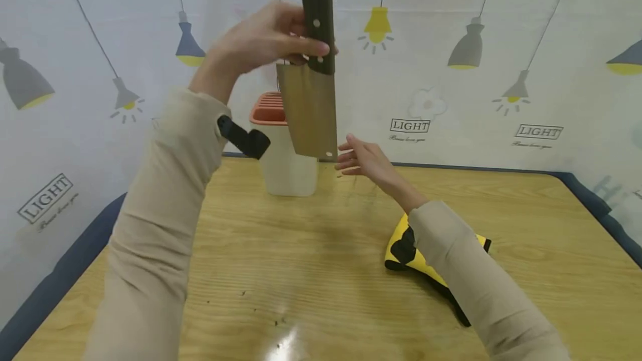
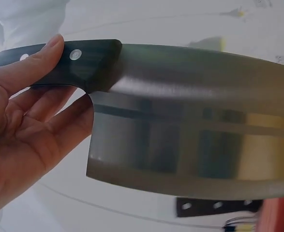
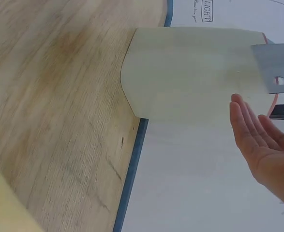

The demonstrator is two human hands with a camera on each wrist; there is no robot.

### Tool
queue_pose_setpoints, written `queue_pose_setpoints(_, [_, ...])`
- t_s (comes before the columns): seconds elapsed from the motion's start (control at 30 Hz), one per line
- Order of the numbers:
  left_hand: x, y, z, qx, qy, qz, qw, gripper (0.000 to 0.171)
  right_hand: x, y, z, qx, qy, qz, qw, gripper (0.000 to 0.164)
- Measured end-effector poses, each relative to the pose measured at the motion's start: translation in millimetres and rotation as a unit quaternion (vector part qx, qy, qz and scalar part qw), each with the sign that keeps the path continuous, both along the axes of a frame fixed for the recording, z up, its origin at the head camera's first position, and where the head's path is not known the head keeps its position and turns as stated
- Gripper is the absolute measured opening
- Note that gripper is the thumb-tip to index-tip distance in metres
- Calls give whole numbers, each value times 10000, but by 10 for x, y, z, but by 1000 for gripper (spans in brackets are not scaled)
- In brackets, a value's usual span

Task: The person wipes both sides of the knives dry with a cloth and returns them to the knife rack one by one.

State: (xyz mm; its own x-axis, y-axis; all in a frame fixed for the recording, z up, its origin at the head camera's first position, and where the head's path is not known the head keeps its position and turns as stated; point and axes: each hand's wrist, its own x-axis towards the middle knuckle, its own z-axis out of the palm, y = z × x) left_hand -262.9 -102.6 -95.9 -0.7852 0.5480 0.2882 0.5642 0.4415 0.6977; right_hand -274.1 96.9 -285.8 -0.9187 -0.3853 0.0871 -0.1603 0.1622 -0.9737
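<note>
A cleaver (image 1: 310, 107) hangs blade down in the head view, its dark riveted handle (image 1: 317, 13) uppermost. My left hand (image 1: 266, 38) pinches that handle near the blade, thumb on one side and fingers behind. In the left wrist view the broad steel blade (image 2: 190, 121) stretches away from the thumb. My right hand (image 1: 368, 163) is held up beside the blade's lower end, fingers extended and nothing in them. Behind the blade stands a white knife block (image 1: 288, 174) with an orange slotted top (image 1: 268, 109), partly hidden by the cleaver.
A yellow cloth with black edging (image 1: 426, 263) lies on the wooden table (image 1: 301, 249) under my right forearm. Another dark riveted handle (image 2: 216, 206) shows by the orange top in the left wrist view. A lamp-patterned curtain (image 1: 501, 99) surrounds the table. Small dark specks dot the tabletop.
</note>
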Motion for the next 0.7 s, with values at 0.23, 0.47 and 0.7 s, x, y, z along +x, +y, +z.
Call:
queue_pose_setpoints(0.23, [-82, -72, 509, -192, 302, 930, 9950, 30, -146, -217, 56, 326, -815, -149, 9960, 60])
queue_pose_setpoints(0.47, [-211, -74, 604, -319, 344, 1380, 9893, 28, -210, -558, 201, 573, -1277, -535, 9887, 69])
queue_pose_setpoints(0.7, [-319, -53, 492, -174, 82, 1540, 9879, 45, -257, -726, 269, 266, -1735, -983, 9796, 65])
